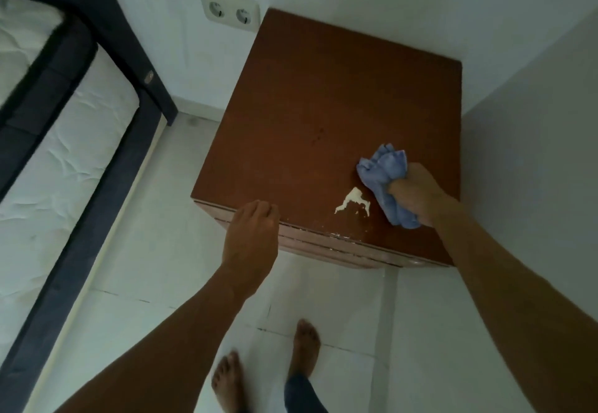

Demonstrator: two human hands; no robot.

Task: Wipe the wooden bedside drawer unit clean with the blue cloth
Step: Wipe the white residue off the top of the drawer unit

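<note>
Both bare forearms reach in from the bottom edge. Two bare feet (pixel 305 344) stand on the pale tiled floor (pixel 155 250) below them.

Left hand (pixel 252 234): holds nothing. Fingers together and fairly straight, tips touching the front top edge of the wooden bedside drawer unit (pixel 307 105) near its left front corner.

Right hand (pixel 417 195): fist closed round a bunched blue cloth (pixel 385 173). The cloth sticks out past the fingers and lies against the unit's top, in the right front area.

An irregular white patch (pixel 354 200) sits on the top just left of the cloth, close to the front edge. Cannot tell whether it is a spill or chipped finish. Smaller white flecks run along the front edge below it.

The unit stands in a corner, with white walls behind and to the right. A double wall socket (pixel 230 8) sits on the rear wall just beside the unit's back left corner. At left, a white quilted mattress (pixel 64 153) lies in a dark bed frame (pixel 48 283), well apart from the unit.
</note>
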